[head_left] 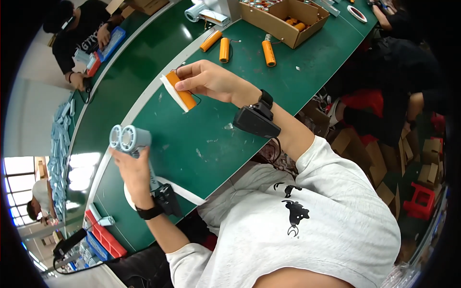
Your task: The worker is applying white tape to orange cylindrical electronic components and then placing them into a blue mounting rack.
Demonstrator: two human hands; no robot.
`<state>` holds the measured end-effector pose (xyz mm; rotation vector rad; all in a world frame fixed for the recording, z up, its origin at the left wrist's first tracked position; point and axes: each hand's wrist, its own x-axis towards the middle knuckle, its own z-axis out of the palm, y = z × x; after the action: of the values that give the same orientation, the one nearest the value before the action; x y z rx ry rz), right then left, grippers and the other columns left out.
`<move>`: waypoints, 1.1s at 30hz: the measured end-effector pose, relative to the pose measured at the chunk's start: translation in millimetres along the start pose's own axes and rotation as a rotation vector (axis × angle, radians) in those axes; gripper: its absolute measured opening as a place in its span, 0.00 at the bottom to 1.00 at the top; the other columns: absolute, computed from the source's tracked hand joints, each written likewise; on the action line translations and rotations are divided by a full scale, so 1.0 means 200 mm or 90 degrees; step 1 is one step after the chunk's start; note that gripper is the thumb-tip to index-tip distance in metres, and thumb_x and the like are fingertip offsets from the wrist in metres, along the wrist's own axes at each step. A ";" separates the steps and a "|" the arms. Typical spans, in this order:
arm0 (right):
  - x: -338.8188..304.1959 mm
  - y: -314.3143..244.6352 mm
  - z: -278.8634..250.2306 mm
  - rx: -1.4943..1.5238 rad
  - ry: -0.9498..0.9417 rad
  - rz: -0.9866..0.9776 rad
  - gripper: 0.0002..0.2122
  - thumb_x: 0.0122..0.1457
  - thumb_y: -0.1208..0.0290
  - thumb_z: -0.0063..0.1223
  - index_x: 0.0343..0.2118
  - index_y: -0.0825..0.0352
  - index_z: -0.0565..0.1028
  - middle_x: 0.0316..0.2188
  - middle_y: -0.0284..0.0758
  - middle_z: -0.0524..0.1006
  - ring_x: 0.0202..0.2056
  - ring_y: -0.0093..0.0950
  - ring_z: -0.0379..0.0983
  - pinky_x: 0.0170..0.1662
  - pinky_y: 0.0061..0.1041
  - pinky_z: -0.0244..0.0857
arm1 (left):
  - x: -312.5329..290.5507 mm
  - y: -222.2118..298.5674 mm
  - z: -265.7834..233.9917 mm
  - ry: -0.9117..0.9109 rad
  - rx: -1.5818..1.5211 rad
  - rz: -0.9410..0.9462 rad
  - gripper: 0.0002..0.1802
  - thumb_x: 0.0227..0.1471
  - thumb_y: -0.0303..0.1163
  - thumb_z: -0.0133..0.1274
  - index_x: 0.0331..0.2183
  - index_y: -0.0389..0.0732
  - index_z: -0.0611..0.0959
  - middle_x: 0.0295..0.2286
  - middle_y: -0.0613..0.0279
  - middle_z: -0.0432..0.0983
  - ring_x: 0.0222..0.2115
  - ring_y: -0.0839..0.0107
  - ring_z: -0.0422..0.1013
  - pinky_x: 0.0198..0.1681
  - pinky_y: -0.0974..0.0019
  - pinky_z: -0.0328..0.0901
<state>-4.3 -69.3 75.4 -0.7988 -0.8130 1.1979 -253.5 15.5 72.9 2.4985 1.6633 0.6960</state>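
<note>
My left hand is closed around a pale blue plastic device with two round, ringed ends side by side. Its handle runs down past my wrist and is partly hidden. Held between thumb and fingers of my right hand is an orange cylindrical battery with a dark wire. A flat white strip lies along the battery's left side; whether it is stuck on, I cannot tell. Both hands are raised over the green table, the battery farther away than the device.
Beyond my right hand lie orange batteries near a cardboard box of more cells. Another pale blue device rests at the back. Red and blue bins stand lower left. A co-worker sits across the bench; red stools stand right.
</note>
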 end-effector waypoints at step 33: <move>-0.44 -0.12 0.15 -0.542 -0.137 -0.173 0.10 0.43 0.82 0.56 0.32 0.68 0.74 0.29 0.31 0.75 0.30 0.20 0.72 0.36 0.18 0.67 | -0.05 0.20 0.03 -0.222 -0.121 0.721 0.14 0.38 0.25 0.56 0.32 0.38 0.75 0.42 0.60 0.67 0.44 0.57 0.61 0.50 0.55 0.56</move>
<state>-34.2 -157.2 100.4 -1.1988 -1.6012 0.6724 -219.0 -9.7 75.6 2.9884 -0.0347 0.3544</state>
